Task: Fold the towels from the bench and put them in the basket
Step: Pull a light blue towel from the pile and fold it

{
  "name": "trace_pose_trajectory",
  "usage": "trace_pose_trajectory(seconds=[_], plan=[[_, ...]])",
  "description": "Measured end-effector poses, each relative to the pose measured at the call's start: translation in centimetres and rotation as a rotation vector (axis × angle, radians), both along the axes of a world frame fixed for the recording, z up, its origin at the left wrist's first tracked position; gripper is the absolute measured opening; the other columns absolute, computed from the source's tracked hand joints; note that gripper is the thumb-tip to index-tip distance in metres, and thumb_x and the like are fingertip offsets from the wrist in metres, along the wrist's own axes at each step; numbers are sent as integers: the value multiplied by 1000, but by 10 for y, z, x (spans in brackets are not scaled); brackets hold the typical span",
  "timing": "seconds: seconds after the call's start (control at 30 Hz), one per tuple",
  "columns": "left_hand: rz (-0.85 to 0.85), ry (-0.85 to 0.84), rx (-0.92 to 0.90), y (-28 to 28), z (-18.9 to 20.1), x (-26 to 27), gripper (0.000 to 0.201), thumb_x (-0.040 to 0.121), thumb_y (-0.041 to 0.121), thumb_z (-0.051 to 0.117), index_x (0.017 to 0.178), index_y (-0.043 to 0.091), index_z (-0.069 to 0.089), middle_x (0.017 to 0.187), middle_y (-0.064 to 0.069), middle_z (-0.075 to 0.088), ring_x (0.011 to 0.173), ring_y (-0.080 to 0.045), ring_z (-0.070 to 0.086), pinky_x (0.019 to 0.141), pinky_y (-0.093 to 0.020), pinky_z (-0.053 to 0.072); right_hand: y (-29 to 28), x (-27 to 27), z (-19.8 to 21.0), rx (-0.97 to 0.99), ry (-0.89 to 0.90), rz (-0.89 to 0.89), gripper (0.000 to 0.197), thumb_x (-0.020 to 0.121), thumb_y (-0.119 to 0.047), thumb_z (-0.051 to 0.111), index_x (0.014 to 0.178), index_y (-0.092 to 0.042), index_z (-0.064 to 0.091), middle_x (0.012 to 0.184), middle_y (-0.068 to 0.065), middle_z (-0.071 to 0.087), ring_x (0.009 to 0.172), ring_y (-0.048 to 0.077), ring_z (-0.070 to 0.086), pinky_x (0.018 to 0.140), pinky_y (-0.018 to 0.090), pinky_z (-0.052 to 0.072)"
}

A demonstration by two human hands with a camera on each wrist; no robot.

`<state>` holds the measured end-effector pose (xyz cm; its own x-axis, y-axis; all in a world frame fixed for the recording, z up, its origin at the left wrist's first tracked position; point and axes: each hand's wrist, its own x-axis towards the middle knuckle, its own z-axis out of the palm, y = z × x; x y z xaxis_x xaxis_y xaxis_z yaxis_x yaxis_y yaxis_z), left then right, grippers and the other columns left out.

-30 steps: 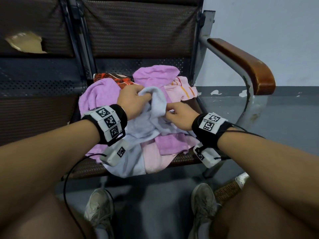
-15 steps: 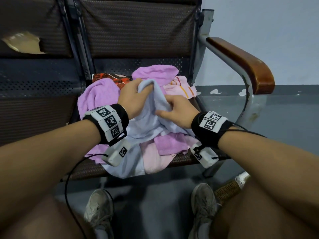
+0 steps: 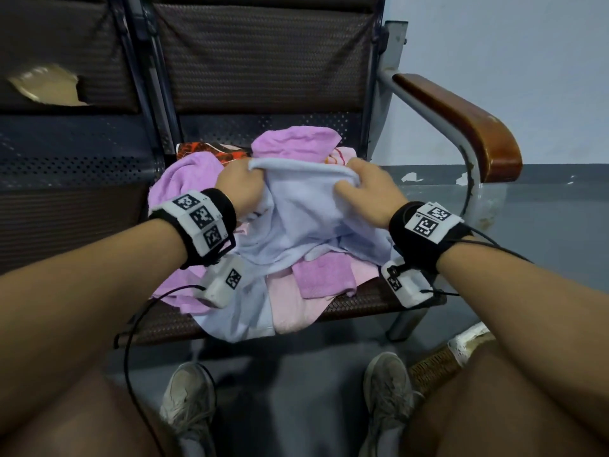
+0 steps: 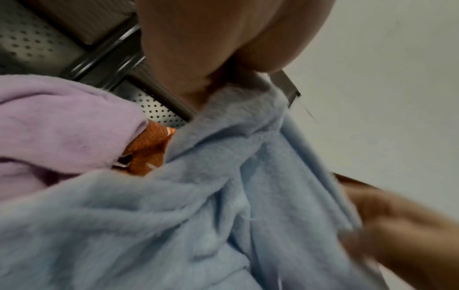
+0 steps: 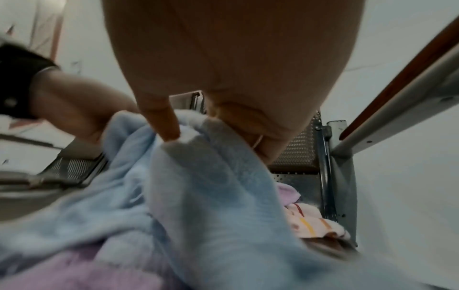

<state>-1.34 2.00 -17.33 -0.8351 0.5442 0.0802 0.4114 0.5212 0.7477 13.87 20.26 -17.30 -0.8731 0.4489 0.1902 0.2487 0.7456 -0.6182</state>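
From the head cam, my left hand and right hand each pinch the top edge of the light blue towel above the bench pile; I'd pull it taut before folding. Left wrist cam: fluffy, soft terry, bunched. Right wrist cam: thumb clamps the hem.

1. The left hand fills the top of the left wrist view, its fingers curled round a bunched edge of the light blue towel.
2. The towel hangs down from that grip in folds across the lower view.
3. A lilac towel lies at the left, touching the blue one.
4. An orange patterned cloth shows between them.
5. Perforated metal of the bench sits behind.
6. At the lower right a blurred right hand appears to grip the towel's far edge.
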Motion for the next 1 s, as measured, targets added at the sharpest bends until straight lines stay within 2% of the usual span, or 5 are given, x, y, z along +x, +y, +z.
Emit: trace_pose_trajectory(seconds=[0.17, 0.3, 0.5, 0.67, 1.0], plan=[[150, -351, 373, 0, 8, -8, 32, 90, 12, 46, 115, 8, 66, 100, -12, 68, 89, -32, 66, 85, -54, 57, 2, 12, -14, 253, -434, 167, 30, 92, -41, 55, 71, -20, 50, 68, 1, 54, 70, 27, 55, 64, 31, 37], [152, -378, 531, -1, 7, -5, 9, 80, 9, 68, 89, 8, 67, 82, -9, 68, 79, -25, 66, 64, -34, 54, 2, 14, 0, 266, -66, 26, 36, 101, -41, 48, 70, -25, 50, 70, 2, 57, 75, 31, 57, 63, 30, 27], [181, -488, 605, 14, 20, 10, 28, 93, 27, 62, 107, 3, 66, 104, -12, 71, 94, -22, 71, 88, -40, 58, -35, 17, 12, 220, 46, 368, 52, 93, -9, 36, 140, -28, 49, 92, 4, 69, 72, 13, 60, 75, 29, 49], [55, -514, 446, 22, 33, 29, 16, 97, 26, 56, 92, 11, 59, 71, -1, 57, 42, -8, 56, 37, -14, 41, -57, 2, 7, 172, -110, 218, 30, 90, -21, 53, 108, -22, 77, 102, -6, 75, 95, 19, 65, 92, 31, 50], [-73, -481, 583, 25, 31, 36, 22, 96, 10, 53, 96, 1, 74, 105, -23, 73, 104, -34, 70, 100, -45, 53, -44, -29, 6, -265, 96, -137, 25, 97, -17, 45, 78, -13, 60, 72, 3, 52, 68, 23, 48, 62, 30, 34]])
